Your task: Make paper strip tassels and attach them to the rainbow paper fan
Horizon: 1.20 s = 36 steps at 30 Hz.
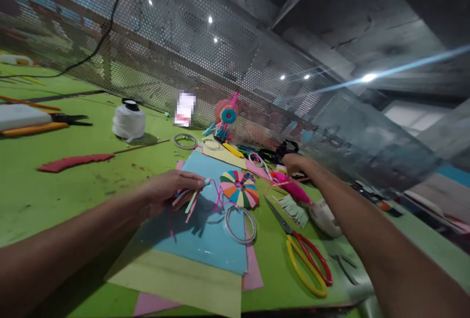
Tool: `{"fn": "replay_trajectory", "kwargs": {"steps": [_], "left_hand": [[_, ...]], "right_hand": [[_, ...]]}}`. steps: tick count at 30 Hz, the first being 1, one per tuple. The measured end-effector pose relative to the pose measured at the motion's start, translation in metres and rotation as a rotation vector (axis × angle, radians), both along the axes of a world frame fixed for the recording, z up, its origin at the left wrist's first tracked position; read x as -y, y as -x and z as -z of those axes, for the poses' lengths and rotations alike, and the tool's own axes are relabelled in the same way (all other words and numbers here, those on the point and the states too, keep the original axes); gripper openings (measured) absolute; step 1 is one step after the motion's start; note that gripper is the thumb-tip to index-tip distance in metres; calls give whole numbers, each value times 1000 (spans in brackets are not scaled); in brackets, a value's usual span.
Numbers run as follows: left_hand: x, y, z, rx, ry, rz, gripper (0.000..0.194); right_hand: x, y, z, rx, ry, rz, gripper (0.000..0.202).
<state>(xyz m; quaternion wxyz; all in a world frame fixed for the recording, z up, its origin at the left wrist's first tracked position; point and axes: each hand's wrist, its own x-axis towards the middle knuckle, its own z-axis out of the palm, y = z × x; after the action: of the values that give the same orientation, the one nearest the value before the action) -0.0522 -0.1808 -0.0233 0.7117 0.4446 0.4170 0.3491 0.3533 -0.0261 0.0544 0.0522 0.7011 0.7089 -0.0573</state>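
Observation:
My left hand [176, 184] is closed on a paper tassel [191, 201] of pink, green and dark strips, above blue paper sheets [205, 244]. Pink yarn [218, 204] lies beside the tassel, near a multicoloured pleated paper rosette [239, 188] and a roll of clear tape [240, 225]. Stretched out to the back right, my right hand [293, 162] is beside a black object [287, 148] whose kind I cannot make out. Its fingers are mostly hidden, so any hold does not show. A bright pink object [292, 188] lies just in front of it.
Scissors [299, 244] with red and yellow handles lie under my right arm, near fringed pale green paper [293, 210]. A white string spool [128, 121], pliers [69, 121] and a red-handled tool [75, 162] are at left. A paper decoration [225, 117] stands before the mesh screen [165, 53].

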Motion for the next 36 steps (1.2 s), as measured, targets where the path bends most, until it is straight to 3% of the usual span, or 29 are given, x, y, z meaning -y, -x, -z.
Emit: {"fn": "replay_trajectory", "kwargs": {"steps": [4,12,17,27,36], "left_hand": [[-1,0,3,8,-5,8,44],[0,-2,7,-43,-40,20,47],[-1,-3,6,-53,-32,17,44],[2,-3,5,-76,-64,56,42],[-2,-3,10,-81,-34,47,41]], "right_hand": [[11,4,-3,-223,-72,-31,29],[38,11,36,-795,-398,-28,48],[33,12,41,-983,-514,10,48],[51,18,42,-1227,-379,88,35],[47,45,75,-1289,-460,304,29]]}}
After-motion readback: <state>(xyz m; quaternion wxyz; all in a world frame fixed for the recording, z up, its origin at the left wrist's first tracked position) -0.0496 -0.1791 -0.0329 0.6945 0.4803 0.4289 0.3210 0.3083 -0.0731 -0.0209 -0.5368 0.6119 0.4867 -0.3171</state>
